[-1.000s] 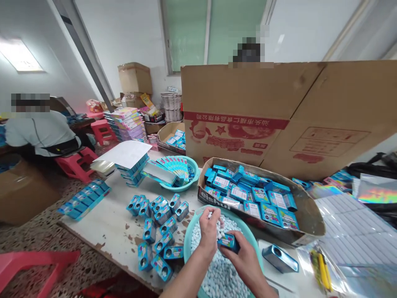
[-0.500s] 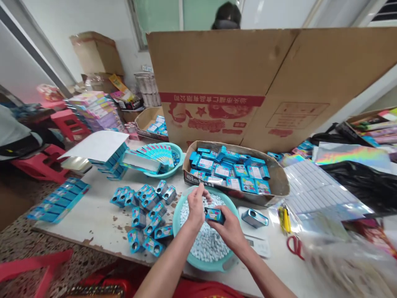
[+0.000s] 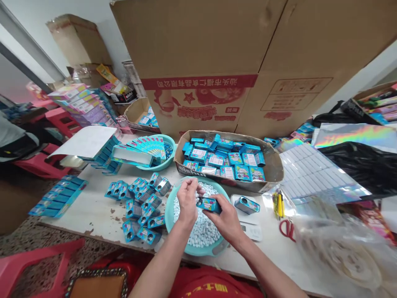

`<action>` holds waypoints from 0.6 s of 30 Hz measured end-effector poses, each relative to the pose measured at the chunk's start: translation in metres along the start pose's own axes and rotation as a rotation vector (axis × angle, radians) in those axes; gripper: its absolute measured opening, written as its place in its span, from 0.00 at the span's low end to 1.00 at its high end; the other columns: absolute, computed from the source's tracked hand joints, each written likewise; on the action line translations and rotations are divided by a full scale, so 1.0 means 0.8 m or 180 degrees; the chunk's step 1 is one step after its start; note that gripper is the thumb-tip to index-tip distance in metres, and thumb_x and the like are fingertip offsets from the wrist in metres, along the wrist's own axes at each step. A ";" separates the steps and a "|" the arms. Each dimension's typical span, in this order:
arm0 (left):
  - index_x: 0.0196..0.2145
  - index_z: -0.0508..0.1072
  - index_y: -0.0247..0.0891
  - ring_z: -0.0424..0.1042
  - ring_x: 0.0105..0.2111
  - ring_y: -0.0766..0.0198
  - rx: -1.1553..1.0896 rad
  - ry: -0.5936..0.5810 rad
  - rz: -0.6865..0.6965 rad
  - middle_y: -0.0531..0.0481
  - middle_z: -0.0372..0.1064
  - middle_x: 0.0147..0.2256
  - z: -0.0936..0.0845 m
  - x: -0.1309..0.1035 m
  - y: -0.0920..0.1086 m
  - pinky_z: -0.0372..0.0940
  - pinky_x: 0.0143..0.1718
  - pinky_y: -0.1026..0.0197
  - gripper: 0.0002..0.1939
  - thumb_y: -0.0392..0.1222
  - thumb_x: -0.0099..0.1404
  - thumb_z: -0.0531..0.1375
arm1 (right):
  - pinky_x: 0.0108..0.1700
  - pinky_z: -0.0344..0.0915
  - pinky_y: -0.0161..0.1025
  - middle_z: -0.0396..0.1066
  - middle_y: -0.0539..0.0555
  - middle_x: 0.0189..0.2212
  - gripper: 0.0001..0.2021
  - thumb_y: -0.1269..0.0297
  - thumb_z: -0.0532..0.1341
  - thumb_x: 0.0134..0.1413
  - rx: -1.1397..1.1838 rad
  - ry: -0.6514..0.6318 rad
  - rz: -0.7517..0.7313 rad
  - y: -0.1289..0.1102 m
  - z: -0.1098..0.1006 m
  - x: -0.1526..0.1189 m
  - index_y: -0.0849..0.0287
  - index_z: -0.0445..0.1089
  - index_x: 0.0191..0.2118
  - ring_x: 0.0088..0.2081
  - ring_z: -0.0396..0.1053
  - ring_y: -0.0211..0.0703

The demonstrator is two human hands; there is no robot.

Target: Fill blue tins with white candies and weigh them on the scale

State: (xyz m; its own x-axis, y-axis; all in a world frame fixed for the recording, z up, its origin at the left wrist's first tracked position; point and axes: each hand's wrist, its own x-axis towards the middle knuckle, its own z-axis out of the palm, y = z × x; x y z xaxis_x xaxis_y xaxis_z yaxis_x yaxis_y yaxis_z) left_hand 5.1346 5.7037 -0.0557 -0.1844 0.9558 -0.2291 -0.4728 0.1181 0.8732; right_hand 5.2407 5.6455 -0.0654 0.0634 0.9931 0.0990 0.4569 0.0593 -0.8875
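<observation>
My right hand (image 3: pixel 225 216) grips a small blue tin (image 3: pixel 209 203) over a teal basin (image 3: pixel 186 246) full of white candies (image 3: pixel 198 227). My left hand (image 3: pixel 187 197) is pinched on several white candies at the tin's open end. To the left, several open blue tins (image 3: pixel 139 203) lie in a loose heap on the table. Another blue tin (image 3: pixel 247 205) sits on a white scale (image 3: pixel 252 228) just right of the basin. Behind the basin, a low cardboard tray (image 3: pixel 274 165) holds several flat blue boxes.
A tall cardboard box (image 3: pixel 248 54) stands upright behind the tray. A second teal bowl (image 3: pixel 161 162) with blue cards stands at back left. Red scissors (image 3: pixel 287 229), yellow pens (image 3: pixel 277 203), plastic bags (image 3: pixel 341 252) and holographic sheets (image 3: pixel 356 134) fill the right. Pink stools (image 3: pixel 27 265) stand on the floor.
The view has tilted down and drawn closer, so the far people are out of sight. My hands stay over the basin, with the left still at the tin's opening.
</observation>
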 end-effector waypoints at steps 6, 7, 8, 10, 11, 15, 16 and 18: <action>0.27 0.67 0.36 0.63 0.18 0.71 0.0113 0.0070 -0.0014 0.58 0.62 0.19 -0.003 0.002 -0.013 0.59 0.22 0.68 0.13 0.47 0.52 0.64 | 0.42 0.60 0.41 0.68 0.51 0.36 0.13 0.69 0.63 0.43 0.0072 0.0000 0.0127 0.009 0.007 -0.006 0.55 0.66 0.38 0.40 0.66 0.48; 0.27 0.68 0.36 0.63 0.18 0.71 0.0145 0.0050 0.0008 0.58 0.62 0.19 -0.004 0.001 -0.014 0.59 0.21 0.68 0.13 0.47 0.53 0.64 | 0.42 0.60 0.41 0.68 0.51 0.36 0.13 0.70 0.63 0.43 0.0082 0.0053 0.0128 0.011 0.010 -0.007 0.55 0.66 0.38 0.40 0.66 0.47; 0.28 0.68 0.36 0.63 0.17 0.71 0.0194 0.0038 0.0009 0.58 0.62 0.18 -0.006 0.000 -0.014 0.59 0.21 0.68 0.13 0.47 0.52 0.64 | 0.42 0.60 0.41 0.67 0.51 0.35 0.13 0.71 0.64 0.42 0.0087 0.0089 0.0135 0.012 0.013 -0.009 0.55 0.66 0.37 0.40 0.66 0.47; 0.28 0.67 0.36 0.63 0.17 0.71 0.0321 0.0062 -0.0022 0.58 0.62 0.18 -0.009 -0.003 -0.014 0.59 0.21 0.68 0.13 0.47 0.52 0.64 | 0.41 0.60 0.40 0.67 0.50 0.34 0.13 0.73 0.64 0.41 0.0101 0.0118 0.0161 0.015 0.020 -0.013 0.56 0.65 0.36 0.39 0.66 0.46; 0.28 0.67 0.36 0.63 0.17 0.71 0.0380 0.0085 -0.0029 0.58 0.62 0.18 -0.010 -0.004 -0.014 0.60 0.21 0.68 0.13 0.48 0.52 0.64 | 0.40 0.60 0.40 0.67 0.50 0.33 0.14 0.75 0.64 0.40 0.0117 0.0126 0.0182 0.016 0.022 -0.015 0.56 0.65 0.36 0.38 0.65 0.46; 0.28 0.68 0.35 0.64 0.18 0.71 0.0441 0.0058 0.0144 0.57 0.63 0.19 -0.014 -0.009 -0.014 0.60 0.21 0.69 0.13 0.46 0.52 0.64 | 0.38 0.59 0.38 0.66 0.49 0.33 0.15 0.76 0.66 0.39 0.0199 0.0232 0.0091 0.021 0.027 -0.019 0.56 0.65 0.36 0.37 0.65 0.44; 0.29 0.68 0.36 0.63 0.18 0.72 0.0425 0.0027 0.0223 0.57 0.63 0.19 -0.013 -0.009 -0.016 0.59 0.21 0.69 0.12 0.46 0.53 0.64 | 0.39 0.59 0.38 0.66 0.49 0.33 0.16 0.76 0.66 0.39 0.0212 0.0263 0.0029 0.023 0.029 -0.019 0.56 0.65 0.36 0.37 0.64 0.44; 0.29 0.68 0.36 0.62 0.17 0.73 0.0452 -0.0061 0.0260 0.57 0.63 0.20 -0.012 -0.009 -0.023 0.57 0.19 0.69 0.12 0.46 0.53 0.64 | 0.39 0.59 0.38 0.65 0.49 0.33 0.17 0.76 0.67 0.38 0.0270 0.0265 0.0023 0.031 0.034 -0.018 0.56 0.65 0.36 0.37 0.64 0.44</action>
State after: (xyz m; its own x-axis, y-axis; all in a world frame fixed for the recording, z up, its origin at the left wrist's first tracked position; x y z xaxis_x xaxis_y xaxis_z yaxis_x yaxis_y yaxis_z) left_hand 5.1366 5.6918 -0.0739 -0.2002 0.9685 -0.1478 -0.3302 0.0754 0.9409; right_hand 5.2270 5.6354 -0.1008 0.1415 0.9818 0.1264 0.3797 0.0641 -0.9229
